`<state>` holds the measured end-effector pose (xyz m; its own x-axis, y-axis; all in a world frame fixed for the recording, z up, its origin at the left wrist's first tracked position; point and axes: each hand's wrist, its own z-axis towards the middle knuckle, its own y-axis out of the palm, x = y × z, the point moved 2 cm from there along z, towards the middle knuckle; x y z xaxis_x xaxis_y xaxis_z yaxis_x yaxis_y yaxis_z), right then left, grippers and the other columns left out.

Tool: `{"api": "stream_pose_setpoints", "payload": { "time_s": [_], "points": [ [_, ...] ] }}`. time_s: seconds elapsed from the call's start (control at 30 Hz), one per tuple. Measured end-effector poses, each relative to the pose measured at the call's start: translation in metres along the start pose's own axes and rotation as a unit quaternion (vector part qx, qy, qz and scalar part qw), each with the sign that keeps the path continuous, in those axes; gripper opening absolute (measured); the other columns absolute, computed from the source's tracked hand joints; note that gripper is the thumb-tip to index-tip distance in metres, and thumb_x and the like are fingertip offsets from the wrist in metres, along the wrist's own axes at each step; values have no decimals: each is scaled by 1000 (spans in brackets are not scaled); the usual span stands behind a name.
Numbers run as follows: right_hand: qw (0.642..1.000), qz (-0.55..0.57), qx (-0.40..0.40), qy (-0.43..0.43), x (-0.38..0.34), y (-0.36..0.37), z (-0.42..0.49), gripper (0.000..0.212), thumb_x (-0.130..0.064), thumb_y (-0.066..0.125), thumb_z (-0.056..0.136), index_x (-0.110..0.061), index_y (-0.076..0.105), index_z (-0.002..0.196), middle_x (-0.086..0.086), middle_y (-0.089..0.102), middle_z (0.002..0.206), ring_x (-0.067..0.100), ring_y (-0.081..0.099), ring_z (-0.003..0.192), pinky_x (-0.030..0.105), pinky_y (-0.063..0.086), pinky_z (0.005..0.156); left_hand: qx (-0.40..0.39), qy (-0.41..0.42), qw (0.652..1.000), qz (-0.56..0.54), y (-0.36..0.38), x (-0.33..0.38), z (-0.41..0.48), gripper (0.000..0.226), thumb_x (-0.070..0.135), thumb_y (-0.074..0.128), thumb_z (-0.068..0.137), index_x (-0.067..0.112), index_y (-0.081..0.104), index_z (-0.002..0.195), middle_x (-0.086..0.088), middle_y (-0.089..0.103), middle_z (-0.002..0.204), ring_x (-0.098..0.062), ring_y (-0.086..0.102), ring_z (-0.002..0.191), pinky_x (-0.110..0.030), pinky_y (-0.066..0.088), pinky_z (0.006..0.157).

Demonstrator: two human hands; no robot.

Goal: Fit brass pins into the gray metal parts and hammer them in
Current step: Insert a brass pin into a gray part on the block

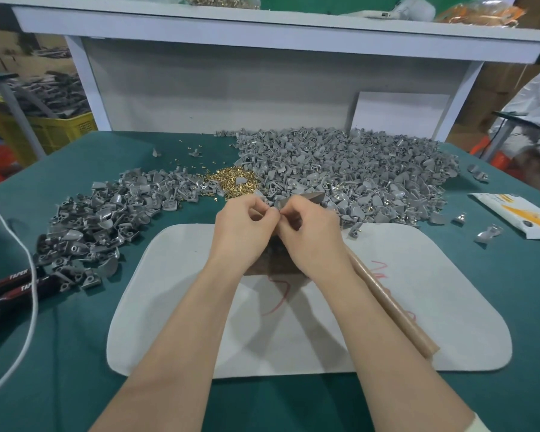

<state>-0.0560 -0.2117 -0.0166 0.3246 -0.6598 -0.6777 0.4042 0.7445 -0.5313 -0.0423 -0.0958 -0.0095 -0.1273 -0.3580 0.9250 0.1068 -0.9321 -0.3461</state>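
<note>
The left hand (240, 227) and the right hand (310, 232) are bare, with slim fingers and knuckles that show as small ridges. The left forearm (181, 338) and the right forearm (384, 332) are uncovered along all of their visible length. Clothing shows only at the bottom right corner: the edge of a pale cream sleeve (481, 427) on the right arm, plain, soft-looking, and cut off by the frame.

table (75, 385): green cover | shelf (262, 29): white, overhead | crate (60, 129): yellow, left
</note>
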Motion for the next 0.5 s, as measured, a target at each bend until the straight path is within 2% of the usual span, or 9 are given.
{"api": "stream_pose_setpoints", "payload": {
  "time_s": [0.1, 0.2, 0.3, 0.43, 0.5],
  "points": [
    [1000, 2, 9, 10, -1, 1, -1, 14, -17, 62, 82, -8, 57, 73, 4, 62, 65, 28, 53, 69, 42, 46, 68, -8, -26, 999, -44, 0, -1, 0, 20, 12, 61, 81, 18, 62, 62, -8, 69, 68, -30, 68, 78, -47, 57, 78],
    [1000, 8, 8, 26, 0, 1, 0, 10, -15, 60, 80, -8, 57, 73, 1, 60, 65, 26, 54, 71, 42, 46, 69, -21, -43, 996, -74, 0, -3, 0, 18, 9, 60, 81, 14, 63, 64, -8, 68, 67, -26, 68, 73, -47, 58, 80],
    [999, 6, -6, 33, 2, 1, 2, 9, -17, 60, 82, -10, 59, 76, -1, 63, 69, 23, 57, 75, 40, 47, 73, -35, -50, 994, -87, -1, -3, 1, 13, 10, 62, 85, 10, 66, 73, -8, 69, 72, -23, 69, 75, -39, 58, 81],
    [1000, 19, -12, 17, 3, 0, 3, 6, -15, 61, 87, -13, 65, 83, -1, 68, 76, 19, 61, 79, 39, 49, 78, -47, -59, 985, -155, -3, 0, 0, 15, 11, 61, 91, 6, 66, 78, -11, 69, 78, -14, 69, 70, -22, 58, 73],
    [1000, 16, -13, 9, 4, -2, 3, 8, -13, 60, 88, -13, 67, 87, 0, 69, 79, 17, 62, 78, 35, 48, 78, -49, -64, 982, -172, -3, 1, -1, 15, 11, 58, 93, 4, 66, 82, -14, 69, 82, -14, 69, 72, -19, 58, 71]
  ]
}}
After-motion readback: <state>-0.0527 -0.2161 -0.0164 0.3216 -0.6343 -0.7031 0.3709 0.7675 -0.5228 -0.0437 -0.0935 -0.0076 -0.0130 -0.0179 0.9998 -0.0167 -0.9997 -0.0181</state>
